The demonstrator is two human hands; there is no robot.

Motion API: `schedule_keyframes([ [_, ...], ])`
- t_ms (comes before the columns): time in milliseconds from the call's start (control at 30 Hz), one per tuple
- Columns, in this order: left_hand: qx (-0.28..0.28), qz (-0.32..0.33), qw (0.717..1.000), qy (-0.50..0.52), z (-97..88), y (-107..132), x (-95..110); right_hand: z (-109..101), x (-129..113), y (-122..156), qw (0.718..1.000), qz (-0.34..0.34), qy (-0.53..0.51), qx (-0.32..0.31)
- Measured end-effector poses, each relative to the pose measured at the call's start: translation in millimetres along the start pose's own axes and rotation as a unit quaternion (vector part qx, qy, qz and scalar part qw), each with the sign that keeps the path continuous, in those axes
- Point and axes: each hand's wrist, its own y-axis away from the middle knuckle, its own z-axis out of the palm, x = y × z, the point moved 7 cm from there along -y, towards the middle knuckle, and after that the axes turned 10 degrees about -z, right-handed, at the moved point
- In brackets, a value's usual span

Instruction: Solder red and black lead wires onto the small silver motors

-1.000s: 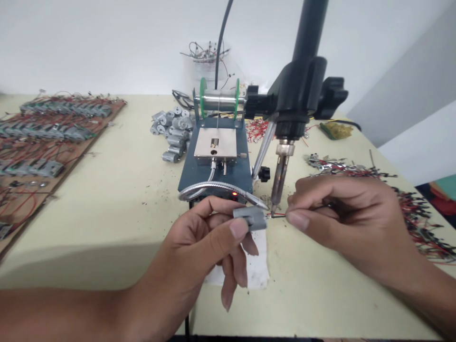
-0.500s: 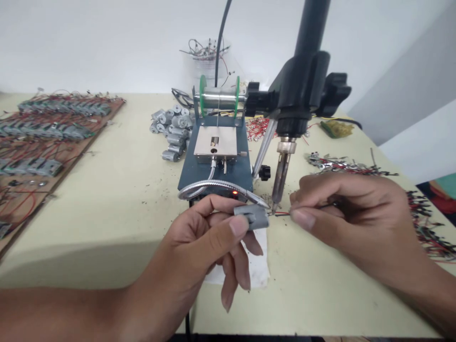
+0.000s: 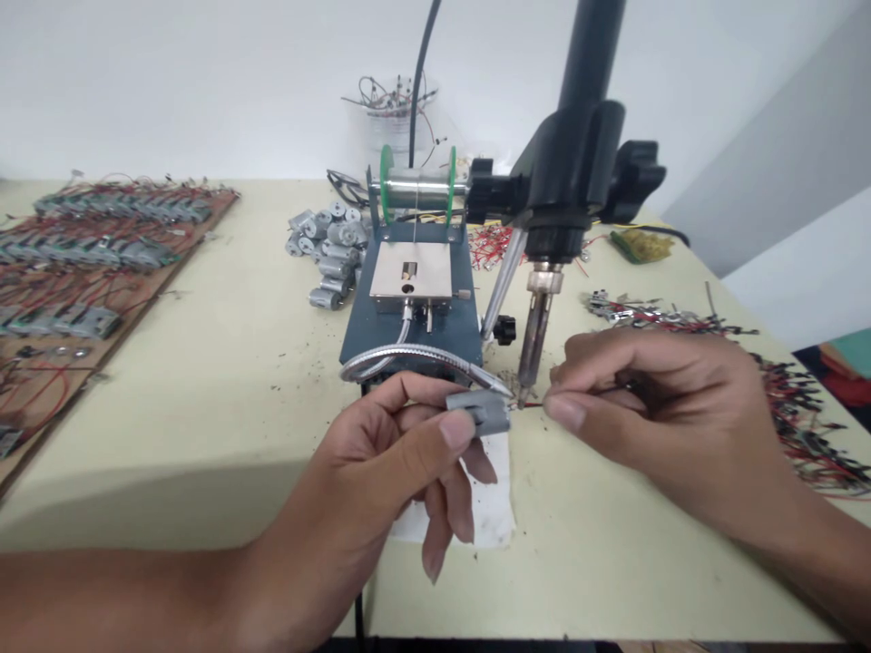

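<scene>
Between thumb and fingers, my left hand (image 3: 408, 462) grips a small grey electric motor (image 3: 491, 413), its terminal end turned right. My right hand (image 3: 653, 399) pinches a thin wire (image 3: 533, 404), whose end reaches the motor's terminals. Mounted on a stand, a soldering iron (image 3: 536, 336) points down, its tip right at the wire end and the terminals. A metal feed tube (image 3: 415, 349) curves from the blue solder feeder (image 3: 360, 331) to that same spot. Whether the wire touches the terminal is too small to tell.
Loose grey motors (image 3: 337, 254) are heaped left of the feeder, below a green-flanged solder spool (image 3: 416, 190). Wired motors lie in rows on a brown board (image 3: 146, 295) at left. Wire bundles (image 3: 807, 426) spread at right. A white paper (image 3: 494, 508) lies under my left hand.
My right hand has shifted slightly left with the wire, closer to the motor. The motor stays nearly in place at the iron's tip.
</scene>
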Motion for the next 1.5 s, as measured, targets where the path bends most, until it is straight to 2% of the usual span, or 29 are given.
schedule_keyframes([
  [300,-0.004,-0.002,1.000,0.011,2.3,0.4,-0.5,-2.6,0.3,1.1,1.000,0.002,-0.009,0.012],
  [600,-0.001,-0.007,1.000,0.014,1.7,-0.7,0.4,-1.7,-1.2,-0.2,0.999,0.001,0.029,0.014],
  [1000,-0.013,-0.014,1.000,0.009,6.1,4.6,1.6,0.0,0.6,0.3,0.999,0.038,-0.021,0.013],
  [1500,0.000,-0.011,1.000,0.001,3.0,4.3,0.2,-0.9,1.0,-0.3,1.000,0.022,0.002,0.008],
])
